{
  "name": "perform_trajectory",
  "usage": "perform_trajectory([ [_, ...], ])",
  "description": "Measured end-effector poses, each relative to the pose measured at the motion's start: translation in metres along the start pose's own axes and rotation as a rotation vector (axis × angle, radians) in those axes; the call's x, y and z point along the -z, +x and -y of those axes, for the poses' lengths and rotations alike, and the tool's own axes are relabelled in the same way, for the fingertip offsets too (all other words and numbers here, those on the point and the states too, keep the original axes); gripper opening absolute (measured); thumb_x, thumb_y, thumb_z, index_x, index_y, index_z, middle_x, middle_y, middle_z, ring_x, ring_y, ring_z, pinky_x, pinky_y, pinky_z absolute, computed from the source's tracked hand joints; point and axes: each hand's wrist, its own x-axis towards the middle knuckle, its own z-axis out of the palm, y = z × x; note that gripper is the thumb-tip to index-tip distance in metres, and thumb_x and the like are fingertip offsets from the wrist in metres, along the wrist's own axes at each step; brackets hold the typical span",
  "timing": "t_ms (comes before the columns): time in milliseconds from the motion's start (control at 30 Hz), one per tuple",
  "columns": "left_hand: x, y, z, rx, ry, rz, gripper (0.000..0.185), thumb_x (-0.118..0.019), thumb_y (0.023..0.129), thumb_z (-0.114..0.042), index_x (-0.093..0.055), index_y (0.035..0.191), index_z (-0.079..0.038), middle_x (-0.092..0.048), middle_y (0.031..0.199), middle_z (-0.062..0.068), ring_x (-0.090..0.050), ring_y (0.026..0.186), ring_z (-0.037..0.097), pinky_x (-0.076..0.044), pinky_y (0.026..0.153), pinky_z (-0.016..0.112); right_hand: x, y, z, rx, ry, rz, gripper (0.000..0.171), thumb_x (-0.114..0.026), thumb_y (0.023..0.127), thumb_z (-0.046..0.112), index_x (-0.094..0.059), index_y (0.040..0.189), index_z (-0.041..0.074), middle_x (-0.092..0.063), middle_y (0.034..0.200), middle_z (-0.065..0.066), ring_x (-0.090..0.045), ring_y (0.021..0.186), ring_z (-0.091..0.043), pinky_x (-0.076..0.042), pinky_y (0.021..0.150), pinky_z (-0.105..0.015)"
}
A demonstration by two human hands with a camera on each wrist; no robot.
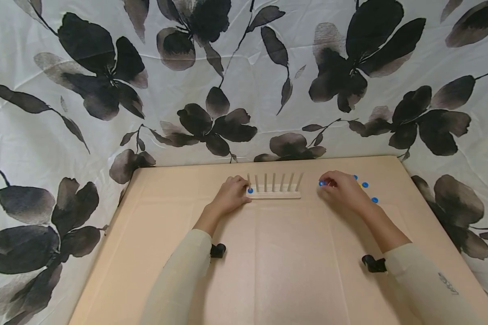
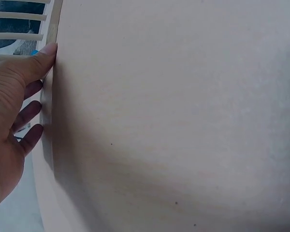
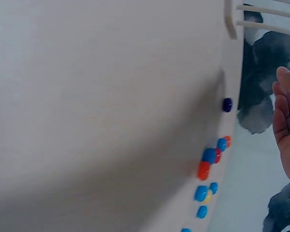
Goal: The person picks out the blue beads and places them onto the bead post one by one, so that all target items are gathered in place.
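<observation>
White cloth (image 1: 244,81) printed with large black flowers hangs behind and around a pale tan table (image 1: 276,271). Near the table's far edge lies a wooden peg rack (image 1: 274,195), its long axis running left to right, its row of thin pegs standing up. One blue bead (image 1: 250,191) sits on the leftmost peg. The left hand (image 1: 229,196) rests against the rack's left end, thumb pressed to the base and fingers loosely bent; it grips nothing that shows. The right hand (image 1: 341,189) lies just right of the rack, over a scatter of beads (image 3: 210,166) in blue, red and yellow, fingers curled; whether it pinches one I cannot tell. Small grey writing on the right sleeve (image 1: 431,280) is too small to read.
</observation>
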Motion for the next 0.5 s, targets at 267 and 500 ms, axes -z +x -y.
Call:
perform_trajectory([
  [267,0.001,-0.001,0.001,-0.010,-0.024,0.002,0.056,-0.076,0.080,-0.043,-0.061,0.127,-0.015,-0.058,0.123,0.000,-0.050,0.112,0.022,-0.043,0.097,0.041,0.013,0.013,0.021,0.061,-0.026,-0.068,0.019,-0.072,0.086,0.015,-0.068,0.104,0.009,-0.067,0.091,-0.006,-0.059,0.083,-0.020,-0.050,0.076,-0.038],
  [500,0.001,0.000,0.002,-0.010,-0.022,0.016,0.056,-0.074,0.083,-0.041,-0.059,0.130,-0.015,-0.057,0.125,0.001,-0.049,0.114,0.023,-0.041,0.099,0.040,0.017,0.024,0.042,0.097,-0.020,-0.088,0.019,-0.071,0.088,0.016,-0.069,0.105,0.009,-0.069,0.091,-0.006,-0.062,0.083,-0.020,-0.051,0.075,-0.038],
])
